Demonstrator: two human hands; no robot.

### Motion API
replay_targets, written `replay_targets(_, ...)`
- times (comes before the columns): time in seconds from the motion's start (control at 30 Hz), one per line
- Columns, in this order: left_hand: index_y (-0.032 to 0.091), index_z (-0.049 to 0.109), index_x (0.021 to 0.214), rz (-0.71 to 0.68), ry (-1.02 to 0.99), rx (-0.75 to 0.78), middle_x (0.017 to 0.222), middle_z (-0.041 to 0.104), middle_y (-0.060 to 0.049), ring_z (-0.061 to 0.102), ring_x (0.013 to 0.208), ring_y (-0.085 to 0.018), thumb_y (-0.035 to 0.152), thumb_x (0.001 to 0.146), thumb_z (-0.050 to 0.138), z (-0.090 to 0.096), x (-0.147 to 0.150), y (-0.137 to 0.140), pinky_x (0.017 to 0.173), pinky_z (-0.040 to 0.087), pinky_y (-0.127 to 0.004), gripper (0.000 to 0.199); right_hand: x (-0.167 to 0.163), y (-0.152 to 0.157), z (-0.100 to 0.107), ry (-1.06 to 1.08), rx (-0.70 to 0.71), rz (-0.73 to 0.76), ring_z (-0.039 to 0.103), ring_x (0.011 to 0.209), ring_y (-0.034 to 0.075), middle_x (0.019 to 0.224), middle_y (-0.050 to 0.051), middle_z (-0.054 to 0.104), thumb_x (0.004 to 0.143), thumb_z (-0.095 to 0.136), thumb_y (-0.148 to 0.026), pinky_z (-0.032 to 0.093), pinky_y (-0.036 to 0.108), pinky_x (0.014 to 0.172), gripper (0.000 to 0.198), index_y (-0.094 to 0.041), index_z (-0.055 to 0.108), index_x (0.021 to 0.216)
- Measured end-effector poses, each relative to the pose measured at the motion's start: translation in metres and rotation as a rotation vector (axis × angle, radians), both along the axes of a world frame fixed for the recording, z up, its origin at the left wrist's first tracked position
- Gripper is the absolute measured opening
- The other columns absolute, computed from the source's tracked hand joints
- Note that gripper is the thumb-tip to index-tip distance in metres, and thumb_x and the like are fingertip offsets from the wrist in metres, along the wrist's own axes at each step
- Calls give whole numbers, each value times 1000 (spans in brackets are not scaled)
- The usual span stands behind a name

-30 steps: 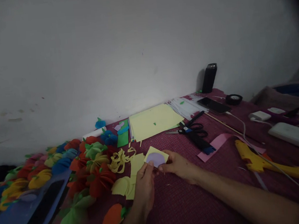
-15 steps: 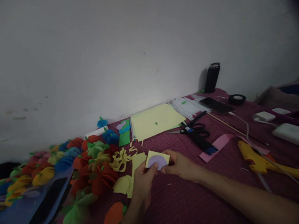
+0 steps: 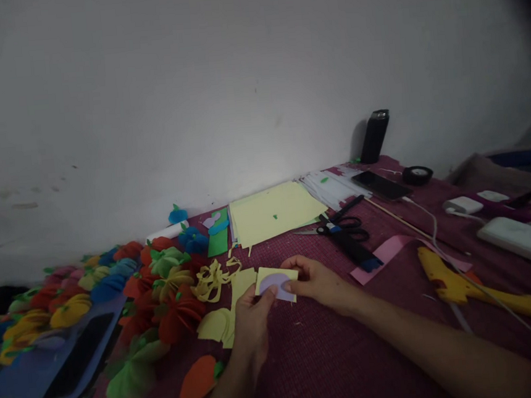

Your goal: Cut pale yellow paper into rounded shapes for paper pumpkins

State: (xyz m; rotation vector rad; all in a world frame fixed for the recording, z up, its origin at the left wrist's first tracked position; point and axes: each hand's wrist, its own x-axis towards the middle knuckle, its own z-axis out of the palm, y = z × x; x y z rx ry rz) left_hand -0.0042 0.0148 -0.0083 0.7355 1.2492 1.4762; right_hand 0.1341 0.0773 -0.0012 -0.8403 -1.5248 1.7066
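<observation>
Gripped between your left hand point(image 3: 252, 319) and right hand point(image 3: 318, 281), a pale yellow paper piece point(image 3: 278, 271) is held over the table point(image 3: 317, 362), well in from its far edge. Your left hand pinches its near left side, your right its right side. Straight-edged, the piece is topped by a smooth, rounded lilac cutout point(image 3: 273, 280) that your thumbs partly cover.

Card point(image 3: 285, 272) before paper stack point(image 3: 280, 205), left of scissors point(image 3: 321, 230).

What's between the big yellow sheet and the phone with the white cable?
White sheets with a green scrap on top lie between the yellow sheet and the phone, in the head view.
</observation>
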Motion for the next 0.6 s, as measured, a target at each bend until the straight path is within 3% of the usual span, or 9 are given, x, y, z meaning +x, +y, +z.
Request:
replay_targets(0.33, 12, 65, 87, -194, 145, -60, 72, 63, -5, 53, 64, -14, 34, 63, 67, 7, -8, -3, 58, 38, -22, 33, 10, 1, 9, -44, -2, 139, 49, 56, 9, 67, -5, 52, 63, 60, -15, 38, 20, 51, 28, -20, 46, 87)
replay_targets(0.6, 11, 67, 74, -338, 233, -131, 59, 61, -2, 49, 51, -12, 32, 62, 67, 11, -12, -5, 50, 33, -21, 25, 11, -1, 10, -96, 40, 222, 41, 48, 6, 61, -8, 46, 61, 58, -10, 30, 17, 44, 28, -19, 46, 86)
